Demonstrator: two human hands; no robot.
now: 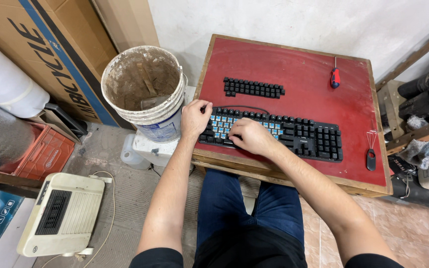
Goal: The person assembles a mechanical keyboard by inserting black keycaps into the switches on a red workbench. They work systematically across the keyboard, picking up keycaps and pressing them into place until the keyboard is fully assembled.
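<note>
Scene: A seated person is working over a black keyboard (pixel 274 133) lying along the front of a small red-topped counter (pixel 294 64), seen from above.
Keyboard: Many caps are off its left half, and blue switches are showing there; the right half is keeping its caps.
Left hand: The left hand (pixel 195 117) is resting on the keyboard's upper left corner, fingers curled over the edge and steadying it; they are holding nothing loose that can be seen.
Right hand: The right hand (pixel 250 136) is lying palm down over the bare switches in the middle-left, fingers bent and pressing downward; whether they are pinching a cap cannot be told.
Removed caps: A neat block of black keycaps (pixel 253 88) is sitting behind the keyboard, apart from it.
Tools: A red-handled screwdriver (pixel 335 77) is lying near the far right edge, and a wire keycap puller (pixel 371 151) at the right, both untouched and well away from the hands.
Step in hand: By the look of it, caps are being worked on the left section, by hand.
Next move: It is likely calling for a straight, even pull or push on one cap while the other hand is holding the board still.
</note>
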